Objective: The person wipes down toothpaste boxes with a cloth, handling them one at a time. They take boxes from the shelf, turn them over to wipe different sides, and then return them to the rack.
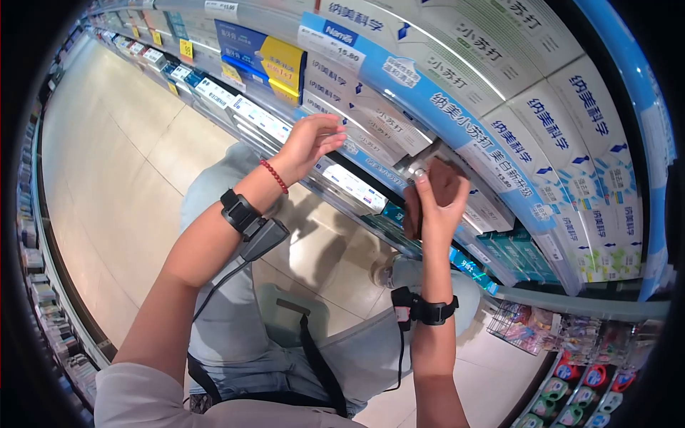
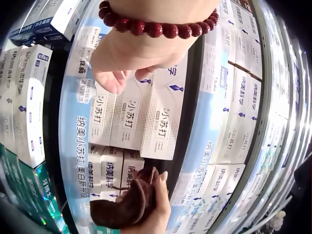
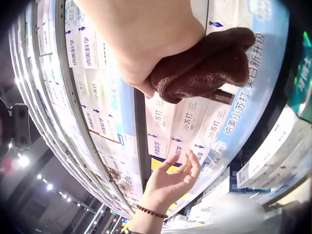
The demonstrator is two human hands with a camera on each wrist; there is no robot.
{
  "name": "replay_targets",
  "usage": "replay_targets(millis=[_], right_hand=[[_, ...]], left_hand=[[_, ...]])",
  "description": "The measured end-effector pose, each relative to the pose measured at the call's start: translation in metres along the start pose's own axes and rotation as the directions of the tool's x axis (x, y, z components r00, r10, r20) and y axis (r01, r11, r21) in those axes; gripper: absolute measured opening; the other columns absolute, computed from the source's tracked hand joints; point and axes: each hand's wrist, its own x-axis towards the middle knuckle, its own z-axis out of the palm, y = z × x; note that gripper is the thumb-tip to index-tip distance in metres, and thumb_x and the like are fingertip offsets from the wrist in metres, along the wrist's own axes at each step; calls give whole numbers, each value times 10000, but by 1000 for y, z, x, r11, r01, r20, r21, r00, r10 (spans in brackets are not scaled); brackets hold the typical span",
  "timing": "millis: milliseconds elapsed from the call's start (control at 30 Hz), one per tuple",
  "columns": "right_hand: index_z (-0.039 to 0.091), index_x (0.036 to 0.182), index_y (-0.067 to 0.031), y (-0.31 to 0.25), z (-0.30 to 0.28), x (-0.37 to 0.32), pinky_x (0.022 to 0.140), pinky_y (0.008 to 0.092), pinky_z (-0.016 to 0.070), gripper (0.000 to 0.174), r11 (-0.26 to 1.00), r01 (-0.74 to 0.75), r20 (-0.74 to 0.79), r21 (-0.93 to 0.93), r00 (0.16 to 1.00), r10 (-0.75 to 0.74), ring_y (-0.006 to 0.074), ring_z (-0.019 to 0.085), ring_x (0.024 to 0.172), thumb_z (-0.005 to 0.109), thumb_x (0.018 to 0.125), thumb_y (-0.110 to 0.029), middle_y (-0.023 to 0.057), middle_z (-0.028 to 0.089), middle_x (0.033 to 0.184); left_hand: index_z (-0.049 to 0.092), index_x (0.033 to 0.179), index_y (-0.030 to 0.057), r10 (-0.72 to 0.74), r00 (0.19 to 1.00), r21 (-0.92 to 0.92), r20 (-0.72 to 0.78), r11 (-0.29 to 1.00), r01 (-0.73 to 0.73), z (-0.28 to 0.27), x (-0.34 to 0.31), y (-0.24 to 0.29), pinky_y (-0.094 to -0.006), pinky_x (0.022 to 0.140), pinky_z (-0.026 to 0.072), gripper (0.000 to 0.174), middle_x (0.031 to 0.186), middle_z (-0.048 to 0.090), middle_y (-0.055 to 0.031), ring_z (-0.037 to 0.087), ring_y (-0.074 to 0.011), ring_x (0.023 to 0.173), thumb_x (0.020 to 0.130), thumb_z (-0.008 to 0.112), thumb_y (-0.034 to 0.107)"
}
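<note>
The right hand (image 1: 444, 207) holds a bunched brown cloth (image 1: 412, 210) at the shelf front; in the right wrist view the cloth (image 3: 209, 66) hangs from the curled hand (image 3: 146, 48). Its thumb and fingers also show around the cloth (image 2: 122, 209) in the left wrist view. The left hand (image 1: 310, 146), with a red bead bracelet (image 1: 273, 176), is beside white toothpaste boxes (image 1: 385, 128), fingers loosely bent and holding nothing. In the left wrist view that hand (image 2: 131, 58) hangs over three white boxes (image 2: 127, 117); whether it touches them I cannot tell.
Blue price strips (image 1: 428, 93) run along shelf edges. More white boxes (image 1: 571, 128) fill the upper shelf, and blue-yellow boxes (image 1: 260, 57) stand to the left. Teal boxes (image 1: 524, 253) lie lower right. Hanging packs (image 1: 535, 321) are at the right, above the tiled floor (image 1: 128, 143).
</note>
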Motion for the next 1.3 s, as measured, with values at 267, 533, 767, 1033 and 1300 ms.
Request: replay_targets(millis=[267,533,767,1033,1300], right_hand=[[526,1074,77,-20,-5,29,883,345,418,623,979,-129,108,-160,983,147,244,567,975,798,687,-328,171,594,1040],[545,1056,61,-39,4,44,863,329,426,600,973,-11,235,-229,970,66,230,558,947,804,675,-324,156,592,1031],[566,1040,56,-39,10,49,841,318,435,531,961,43,299,-272,953,42,202,566,902,783,698,-288,135,616,966],[571,1019,10,-35,6,31,768,282,454,429,979,69,277,-189,961,-14,138,571,820,775,695,-185,79,637,890],[559,980,-14,-55,-38,1,775,262,440,383,981,21,428,-193,902,64,111,566,840,761,662,-86,59,636,887]], left_hand=[[474,1123,-2,24,971,-75,236,997,-6,20,-1,-2,-308,842,496,273,1034,579,-161,595,-231,941,859,517,57],[476,1044,22,17,942,-91,334,996,14,28,3,3,-304,832,496,182,1028,579,-156,597,-226,936,870,501,66],[451,1095,37,17,954,35,298,999,-29,37,0,4,-305,838,492,236,1050,564,-147,593,-208,931,865,501,60],[421,1187,26,48,958,-106,281,994,-19,38,-2,-11,-325,856,482,406,1063,565,-144,589,-203,927,786,462,-24],[510,1144,-22,37,819,-86,573,996,16,22,-13,-44,-306,852,478,456,1071,568,-121,537,-211,1049,705,535,-145]])
